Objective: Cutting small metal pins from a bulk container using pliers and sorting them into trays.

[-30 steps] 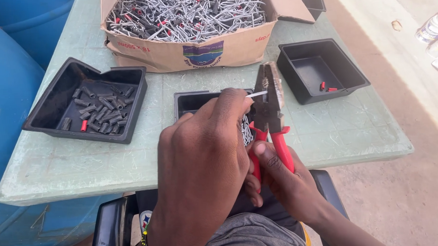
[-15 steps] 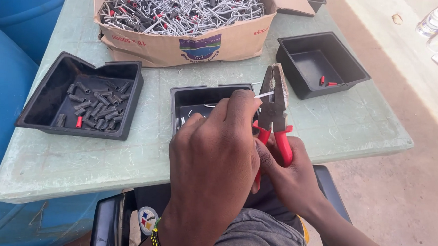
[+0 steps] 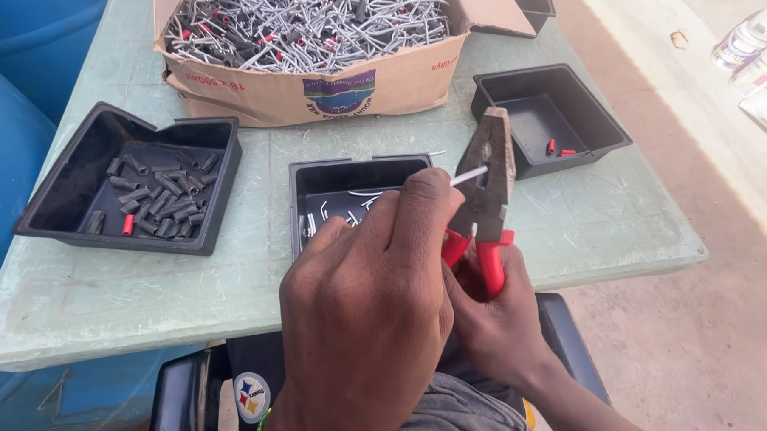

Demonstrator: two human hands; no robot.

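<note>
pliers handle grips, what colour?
Red. The pliers in the right hand have red grips, metal jaws; clearest in the head view.

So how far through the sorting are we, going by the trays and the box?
Done so far: the left tray holds a good pile of dark sleeves plus one red, the right tray only two red bits, the middle tray some bare wires. In hand: the right hand grips red-handled pliers on a wire piece the left hand steadies. Left: the cardboard box looks heaped full, so likely most remains.
</note>
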